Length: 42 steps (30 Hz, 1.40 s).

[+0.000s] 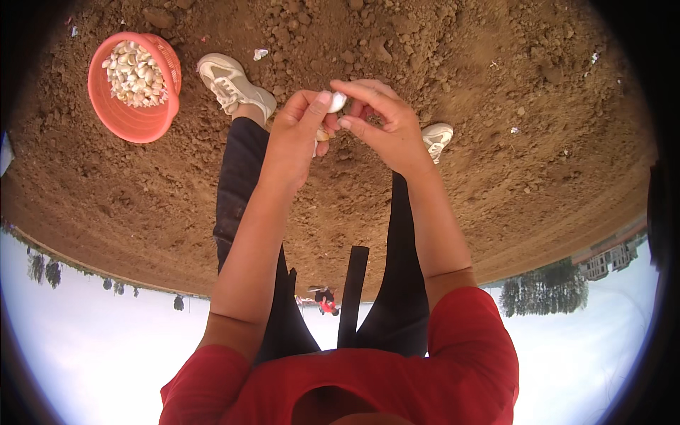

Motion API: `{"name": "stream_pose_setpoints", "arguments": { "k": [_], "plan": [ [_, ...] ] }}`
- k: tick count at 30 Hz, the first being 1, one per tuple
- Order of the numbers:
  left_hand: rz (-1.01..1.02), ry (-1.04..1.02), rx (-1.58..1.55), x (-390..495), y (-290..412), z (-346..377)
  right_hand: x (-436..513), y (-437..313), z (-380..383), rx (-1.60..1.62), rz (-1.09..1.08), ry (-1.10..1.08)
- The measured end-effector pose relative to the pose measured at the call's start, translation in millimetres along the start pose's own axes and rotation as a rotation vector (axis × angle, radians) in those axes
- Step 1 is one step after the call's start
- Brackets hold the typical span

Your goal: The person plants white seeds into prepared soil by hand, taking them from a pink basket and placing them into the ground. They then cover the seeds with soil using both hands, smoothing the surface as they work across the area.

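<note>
My left hand (302, 127) pinches a white garlic clove (337, 102) between thumb and forefinger. More cloves (322, 135), partly hidden by the fingers, sit in its palm. Close on the right is my right hand (380, 109), its thumb and forefinger spread around the clove's side. The forefinger tip is at the clove's upper edge; whether it touches is unclear. Both hands are above bare brown soil (345, 186). To the left, a pink plastic basket (139, 130) is tilted in view and holds many peeled-looking garlic cloves (137, 74).
My beige shoes stand on the soil, one (234, 85) near the basket, the other (438, 139) behind my right wrist. Clods and white scraps (260, 54) lie around. A dark strap (353, 292) hangs between my legs. A person in red (328, 304) is far off, near the horizon.
</note>
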<state>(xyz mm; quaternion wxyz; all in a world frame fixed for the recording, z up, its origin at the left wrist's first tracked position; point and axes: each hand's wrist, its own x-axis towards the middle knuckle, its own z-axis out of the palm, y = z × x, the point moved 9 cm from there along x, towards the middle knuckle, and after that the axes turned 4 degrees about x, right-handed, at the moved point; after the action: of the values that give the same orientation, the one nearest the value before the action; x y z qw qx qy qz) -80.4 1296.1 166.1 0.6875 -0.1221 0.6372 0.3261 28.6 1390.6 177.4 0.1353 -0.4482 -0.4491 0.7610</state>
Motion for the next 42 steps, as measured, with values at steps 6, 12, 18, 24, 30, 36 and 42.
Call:
{"name": "stream_pose_setpoints", "arguments": {
  "k": [6, 12, 18, 24, 30, 36, 42],
  "plan": [
    [-0.052, -0.011, 0.081, 1, -5, -2, 4, 4, 4, -0.143, 0.029, -0.022],
    [0.017, -0.012, 0.029, 4, -3, -5, 1, 19, 5, -0.035, 0.083, -0.019],
    [0.045, -0.042, -0.010, 3, 1, -4, 5, 18, 4, 0.022, 0.072, 0.019],
    [0.004, 0.025, -0.064, 2, 0, -10, -5, 43, -8, 0.098, 0.156, 0.097],
    [0.028, -0.021, -0.425, 8, 6, -23, 21, 127, -51, -0.083, 0.308, 0.246],
    [0.003, -0.110, -0.620, 9, 5, -24, 55, 174, -56, -0.760, 0.150, 0.334],
    [0.009, -0.121, -0.697, 5, 9, -24, 66, 189, -42, -1.020, 0.074, 0.342]
  ]
}}
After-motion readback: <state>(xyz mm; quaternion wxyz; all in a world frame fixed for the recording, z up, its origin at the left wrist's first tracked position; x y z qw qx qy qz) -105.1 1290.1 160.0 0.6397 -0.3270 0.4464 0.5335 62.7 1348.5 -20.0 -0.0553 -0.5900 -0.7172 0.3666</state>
